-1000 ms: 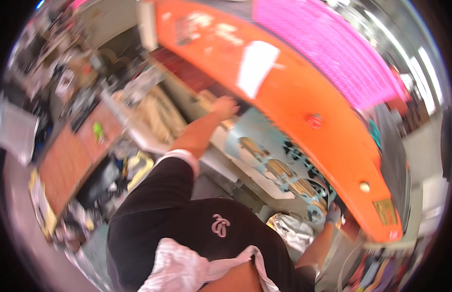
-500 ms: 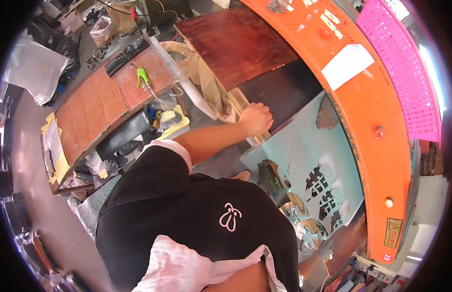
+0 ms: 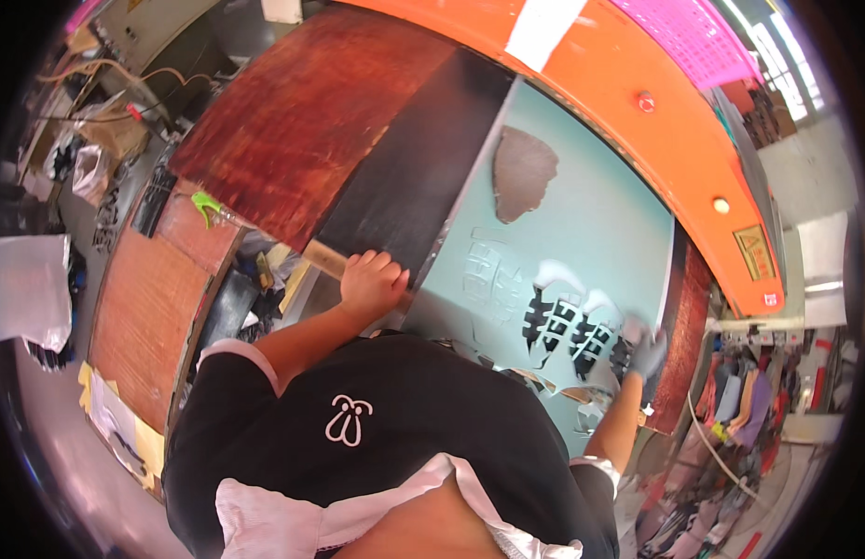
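My left hand (image 3: 375, 284) is wrapped round a wooden strip (image 3: 326, 259) along the near edge of a dark board. My right hand (image 3: 645, 349), in a grey glove, is at the right side of a pale teal sheet (image 3: 582, 214), next to a row of dark cut-out shapes (image 3: 591, 347). Motion smears its fingers, so I cannot tell whether it grips anything. On the sheet's far left part lies a ragged grey-brown flat piece (image 3: 524, 174). Faint cut outlines mark the sheet's middle, and torn openings run along its near edge.
An orange machine beam (image 3: 600, 79) spans the far side, with a pink perforated basket (image 3: 684, 37) on it. To the left are a red-brown board (image 3: 311, 102) and a lower wooden bench (image 3: 153, 317) with a green air gun (image 3: 206, 207). Coloured scraps (image 3: 740, 401) hang at the right.
The view has swung right, and my gloved right hand has come into it. More of the teal sheet and the grey-brown piece shows clear of the orange beam. My left hand stays on the strip.
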A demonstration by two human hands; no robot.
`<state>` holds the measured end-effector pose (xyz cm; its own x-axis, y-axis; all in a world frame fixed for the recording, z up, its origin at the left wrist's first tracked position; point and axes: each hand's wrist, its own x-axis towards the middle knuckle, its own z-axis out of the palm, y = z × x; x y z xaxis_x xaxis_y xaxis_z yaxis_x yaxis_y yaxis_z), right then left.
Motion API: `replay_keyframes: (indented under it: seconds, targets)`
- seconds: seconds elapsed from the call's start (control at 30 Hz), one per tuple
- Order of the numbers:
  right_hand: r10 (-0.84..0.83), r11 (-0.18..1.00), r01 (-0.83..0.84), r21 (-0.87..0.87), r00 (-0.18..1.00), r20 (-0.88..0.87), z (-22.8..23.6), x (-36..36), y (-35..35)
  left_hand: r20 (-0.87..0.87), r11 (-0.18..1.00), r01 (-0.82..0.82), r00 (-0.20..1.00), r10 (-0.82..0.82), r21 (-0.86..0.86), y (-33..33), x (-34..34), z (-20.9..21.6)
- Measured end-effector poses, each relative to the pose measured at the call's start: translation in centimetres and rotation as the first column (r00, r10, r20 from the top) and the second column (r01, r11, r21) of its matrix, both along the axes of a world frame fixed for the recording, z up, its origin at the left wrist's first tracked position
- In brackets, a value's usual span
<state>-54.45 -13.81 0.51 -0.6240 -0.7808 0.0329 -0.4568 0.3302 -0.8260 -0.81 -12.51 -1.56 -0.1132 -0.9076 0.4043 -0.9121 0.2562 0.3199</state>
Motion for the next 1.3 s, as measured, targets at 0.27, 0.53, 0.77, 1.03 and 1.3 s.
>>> replay_keyframes:
  seconds: [0.27,0.53,0.77,1.03,1.3]
  targets:
    - [0.795,0.571,-0.801,0.182,0.484,-0.366,0.9,20.1,-15.6,0.021,0.962,0.023,0.999,-0.03,0.271,1.4,0.5,0.3]
    - [0.647,0.752,-0.535,0.386,0.711,-0.275,-1.3,29.4,-19.6,-0.074,0.967,0.048,0.997,-0.031,0.251,1.0,0.5,0.1]
    - [0.549,0.787,-0.321,0.526,0.754,-0.361,2.1,33.2,-19.3,-0.329,0.976,0.2,0.93,-0.163,0.083,-9.3,-2.8,2.6]
    - [0.571,0.768,-0.345,0.54,0.75,-0.334,4.7,33.6,-20.2,-0.401,0.937,0.343,0.869,-0.289,0.068,-13.7,-5.8,-0.4]
    - [0.414,0.895,-0.418,-0.154,0.654,0.633,3.4,25.8,-20.6,-0.416,0.938,0.335,0.867,-0.273,0.083,-13.8,-5.8,-0.6]
